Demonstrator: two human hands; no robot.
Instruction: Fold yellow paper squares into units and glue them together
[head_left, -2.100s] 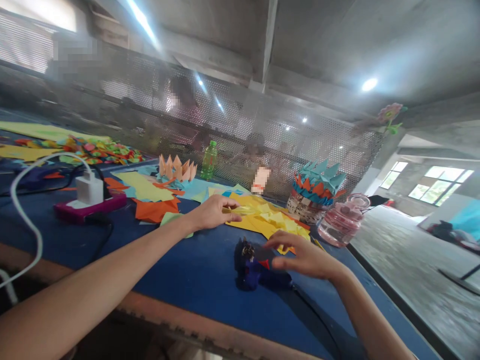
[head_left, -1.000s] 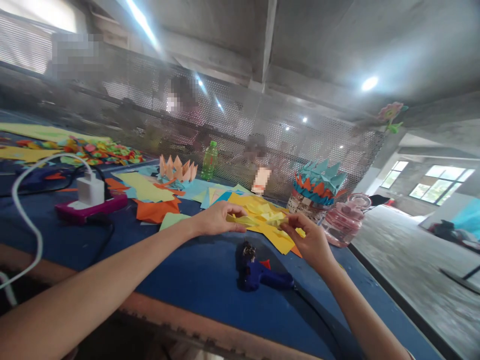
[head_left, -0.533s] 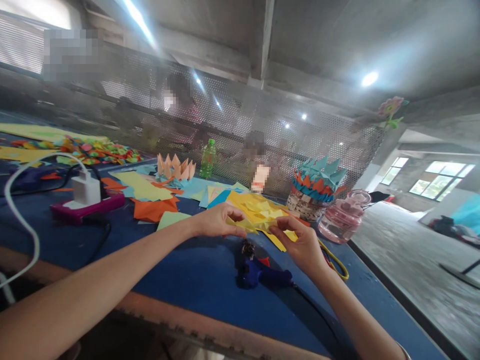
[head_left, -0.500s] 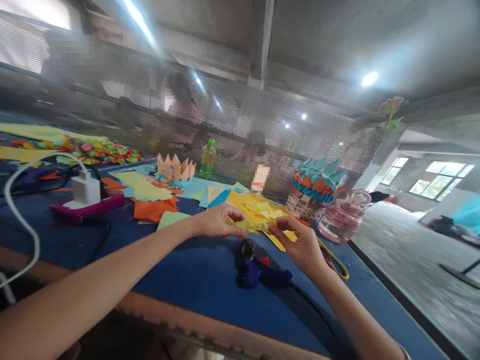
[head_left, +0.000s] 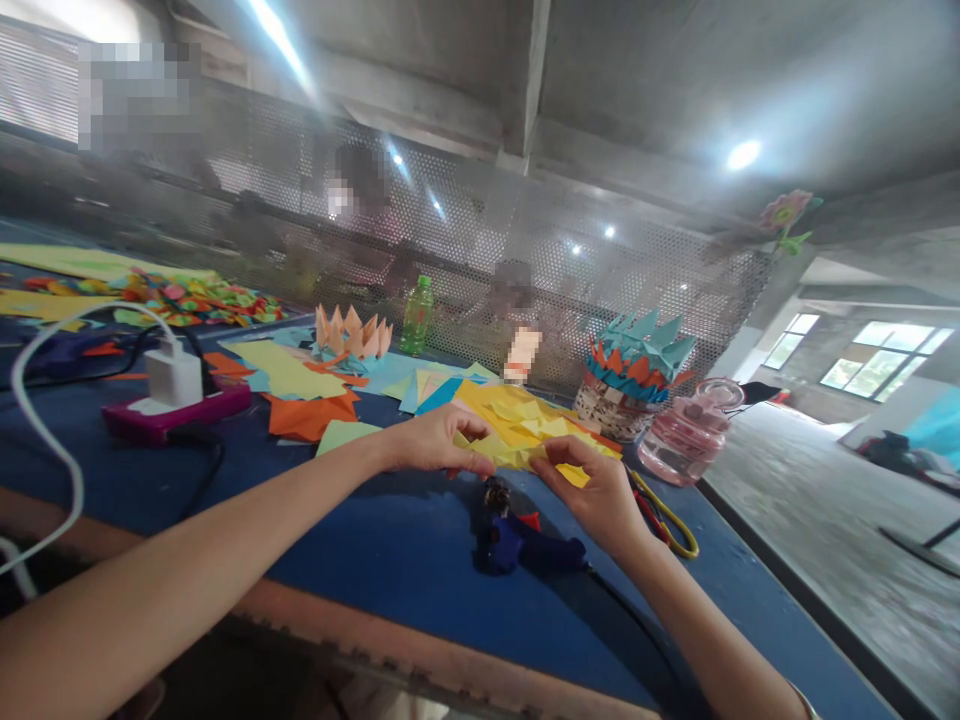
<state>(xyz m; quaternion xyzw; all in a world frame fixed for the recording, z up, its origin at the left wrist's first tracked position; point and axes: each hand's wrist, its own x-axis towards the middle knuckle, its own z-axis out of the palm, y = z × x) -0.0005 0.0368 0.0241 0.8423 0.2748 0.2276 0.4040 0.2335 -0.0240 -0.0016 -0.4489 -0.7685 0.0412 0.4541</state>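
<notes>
My left hand (head_left: 439, 440) and my right hand (head_left: 589, 480) pinch the two ends of a folded piece of yellow paper (head_left: 506, 455), which stretches between them above the table. Behind it, more yellow paper (head_left: 525, 405) lies in a loose pile, and the two yellows partly merge. Just below my fingers rests a blue glue gun (head_left: 517, 545) with a dark, crusted nozzle pointing away from me. Its cord runs toward the front right. The fingertips of both hands are closed on the paper.
A purple power strip (head_left: 176, 405) with a white charger (head_left: 174, 375) stands at left. At the back are a peach folded-paper crown (head_left: 352, 335), a green bottle (head_left: 418, 315) and a blue-orange paper basket (head_left: 630, 375). A pink bottle (head_left: 686, 435) and yellow-handled scissors (head_left: 679, 530) sit near the right edge.
My right hand has shifted slightly to the left, closer to my left hand, along the yellow paper. The left hand stays almost where it was.
</notes>
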